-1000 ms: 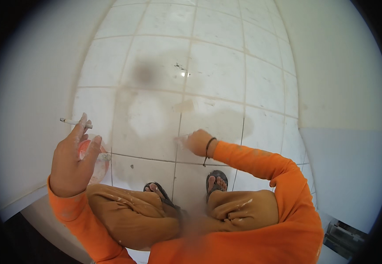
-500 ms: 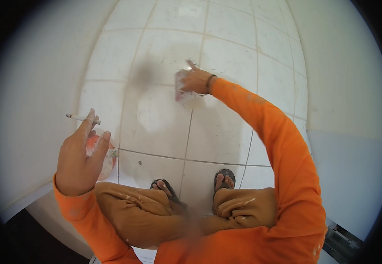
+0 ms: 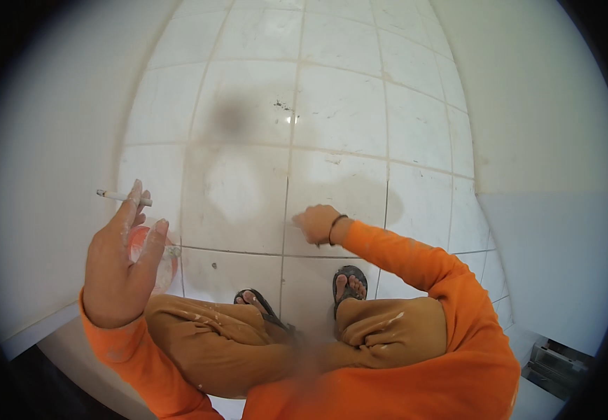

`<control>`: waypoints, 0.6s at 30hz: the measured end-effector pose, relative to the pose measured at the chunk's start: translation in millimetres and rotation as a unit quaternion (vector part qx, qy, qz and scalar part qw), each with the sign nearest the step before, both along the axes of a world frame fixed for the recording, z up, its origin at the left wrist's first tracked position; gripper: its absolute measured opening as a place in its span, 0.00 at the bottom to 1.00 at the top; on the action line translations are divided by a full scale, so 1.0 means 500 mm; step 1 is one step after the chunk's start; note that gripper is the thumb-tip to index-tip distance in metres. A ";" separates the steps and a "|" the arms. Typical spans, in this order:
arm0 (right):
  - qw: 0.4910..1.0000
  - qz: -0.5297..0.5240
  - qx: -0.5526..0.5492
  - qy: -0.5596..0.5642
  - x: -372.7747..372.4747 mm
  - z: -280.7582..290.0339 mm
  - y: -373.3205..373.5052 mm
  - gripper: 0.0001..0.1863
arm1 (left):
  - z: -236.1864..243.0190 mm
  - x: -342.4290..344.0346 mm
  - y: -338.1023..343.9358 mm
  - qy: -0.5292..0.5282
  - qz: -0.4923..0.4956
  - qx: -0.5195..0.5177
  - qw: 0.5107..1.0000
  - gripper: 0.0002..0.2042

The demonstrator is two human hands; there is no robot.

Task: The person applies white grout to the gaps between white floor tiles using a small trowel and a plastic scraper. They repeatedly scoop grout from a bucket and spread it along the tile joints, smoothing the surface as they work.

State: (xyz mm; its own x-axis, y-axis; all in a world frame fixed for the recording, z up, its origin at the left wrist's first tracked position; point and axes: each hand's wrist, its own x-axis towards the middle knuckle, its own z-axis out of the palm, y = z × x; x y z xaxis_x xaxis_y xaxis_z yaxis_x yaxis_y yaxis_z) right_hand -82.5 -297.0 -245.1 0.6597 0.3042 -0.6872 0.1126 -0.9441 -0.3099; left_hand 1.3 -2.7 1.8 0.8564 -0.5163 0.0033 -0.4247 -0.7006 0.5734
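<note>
My left hand is raised at the left, its fingers dusted with white. A lit-looking cigarette is pinched between its fingers, and the thumb stands apart. My right hand is low over the white tiled floor, beside a dark grout line, with a dark band at its wrist. Its fingers are curled together and slightly blurred; whatever they hold, if anything, is hidden. Behind my left hand, partly covered by it, is a reddish, rounded container with whitish material at it.
Pale walls flank the floor on both sides. My feet in black flip-flops rest close below my right hand. Dark specks lie on a tile farther off, and a small dark bit near the container. A dark metallic object stands at lower right.
My right hand has drawn back toward my feet along the grout line. The whitish, reddish flat thing under it earlier is no longer visible. My left hand still holds the cigarette.
</note>
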 end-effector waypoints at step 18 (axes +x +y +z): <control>0.993 0.056 -0.034 -0.095 -0.014 0.003 -0.088 0.23 | -0.026 0.008 -0.003 0.066 0.012 -0.003 0.998 0.27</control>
State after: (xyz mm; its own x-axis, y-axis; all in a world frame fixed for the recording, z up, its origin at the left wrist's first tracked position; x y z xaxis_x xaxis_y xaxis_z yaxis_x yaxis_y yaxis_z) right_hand -89.2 -340.9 -243.6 0.7443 0.3390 -0.5754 0.2676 -0.9408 -0.2081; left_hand 5.1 -4.2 -11.0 0.8616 -0.4963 -0.1068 -0.3291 -0.7061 0.6270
